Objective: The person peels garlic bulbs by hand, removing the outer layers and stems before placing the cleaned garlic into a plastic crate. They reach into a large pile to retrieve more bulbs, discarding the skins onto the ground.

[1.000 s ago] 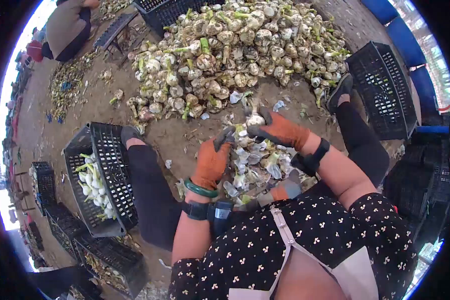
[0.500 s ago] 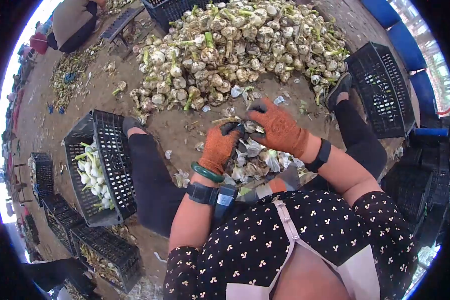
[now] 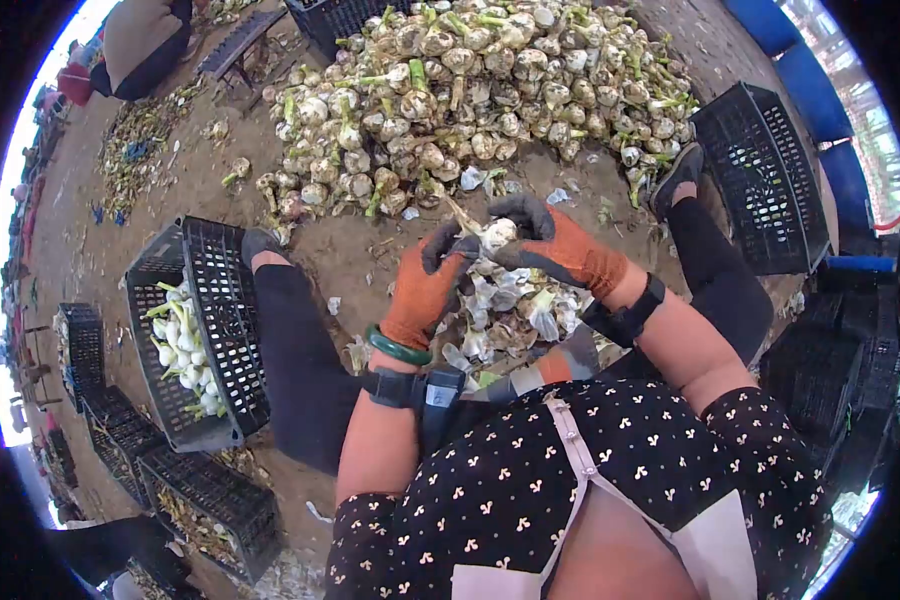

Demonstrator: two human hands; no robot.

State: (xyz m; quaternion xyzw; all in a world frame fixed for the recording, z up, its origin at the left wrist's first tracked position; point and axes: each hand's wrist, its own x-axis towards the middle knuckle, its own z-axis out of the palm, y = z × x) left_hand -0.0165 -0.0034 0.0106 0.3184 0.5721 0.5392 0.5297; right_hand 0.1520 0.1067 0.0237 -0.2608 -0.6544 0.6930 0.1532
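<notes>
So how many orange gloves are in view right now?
2: one on the left hand, one on the right hand, both gripping a garlic bulb above the peel pile. No others show.

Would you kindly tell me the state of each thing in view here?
White garlic bulb, held between both hands.
Left hand, gloved, gripping the bulb's stalk end.
Right hand, gloved, closed on the bulb.
Black plastic crate at the left, tipped on its side, partly filled with peeled garlic.
Heap of unpeeled garlic, piled on the ground.
</notes>
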